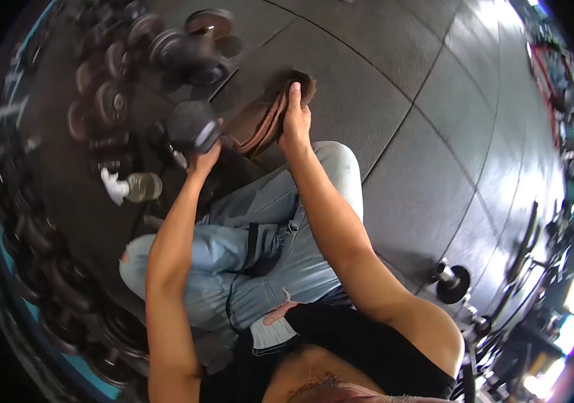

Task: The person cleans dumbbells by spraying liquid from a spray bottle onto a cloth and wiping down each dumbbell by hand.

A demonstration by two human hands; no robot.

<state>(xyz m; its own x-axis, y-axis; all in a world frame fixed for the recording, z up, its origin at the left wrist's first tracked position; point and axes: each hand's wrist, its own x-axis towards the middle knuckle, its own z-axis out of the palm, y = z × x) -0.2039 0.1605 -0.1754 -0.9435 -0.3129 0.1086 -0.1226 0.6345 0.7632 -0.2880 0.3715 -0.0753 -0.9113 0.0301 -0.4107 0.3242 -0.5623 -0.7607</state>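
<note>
Wrapped round the handle of a dark hexagonal dumbbell (pixel 196 127) is my left hand (pixel 204 160), which tilts the dumbbell up in front of my crossed legs. My right hand (pixel 296 122) grips a brown cloth (pixel 267 122), its thumb lying along the cloth's upper edge. The cloth hangs in folds to the right of the dumbbell, and part of it is blurred. A clear spray bottle (pixel 143 187) with a white trigger head lies on its side on the floor, left of my left forearm.
Several dumbbells (pixel 189 57) with round and hexagonal heads lie on the dark rubber floor tiles (pixel 367 74) ahead and to the left. More weights (pixel 65 279) line the left edge. A small weight plate on a bar (pixel 452 282) rests at the right, near gym equipment.
</note>
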